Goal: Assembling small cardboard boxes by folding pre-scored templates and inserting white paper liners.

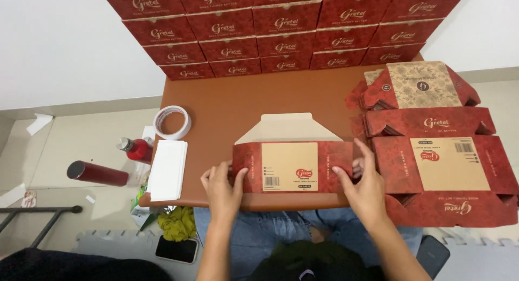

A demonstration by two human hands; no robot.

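A flat red cardboard box blank (292,166) with a tan panel in its middle lies at the near edge of the brown table (243,97). Its pale inner flap sticks up behind it. My left hand (220,188) grips the blank's left end, thumb on top. At the blank's right end my right hand (363,188) holds on with fingers spread over the red face. Just right of that hand lies a pile of unfolded red blanks (443,167).
Finished red boxes (286,29) are stacked in rows against the wall at the table's far edge. A tape roll (172,122) and a white stack of sheets (168,169) lie at the left. On the floor are red bottles (98,173) and a phone (177,250).
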